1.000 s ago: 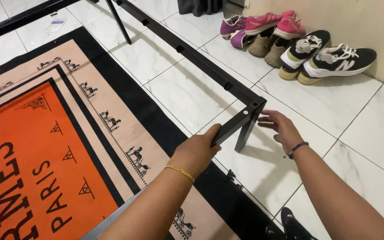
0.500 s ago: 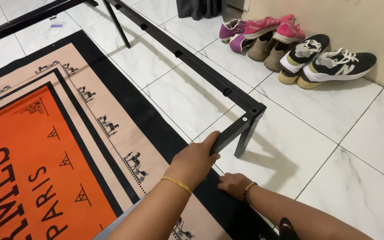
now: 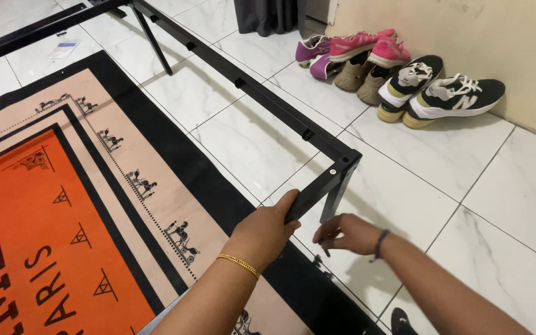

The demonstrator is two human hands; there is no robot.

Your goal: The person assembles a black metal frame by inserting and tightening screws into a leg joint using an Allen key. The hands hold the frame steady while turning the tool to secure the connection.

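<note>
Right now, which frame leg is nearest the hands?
The corner leg, under the bolted corner; the right hand is at its foot, the left hand grips the rail beside it. The other leg stands far back.

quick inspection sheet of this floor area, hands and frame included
surface: white marble-look tile floor, partly covered by an orange, tan and black rug
job's things: black metal frame, corner leg standing on the tile
clutter: row of shoes along the wall; small flat packet on the floor
grippers: left hand grips the frame's short rail; right hand at the foot of the leg, holding something small and dark
cables: nothing seen
surroundings: beige wall, dark curtain
</note>
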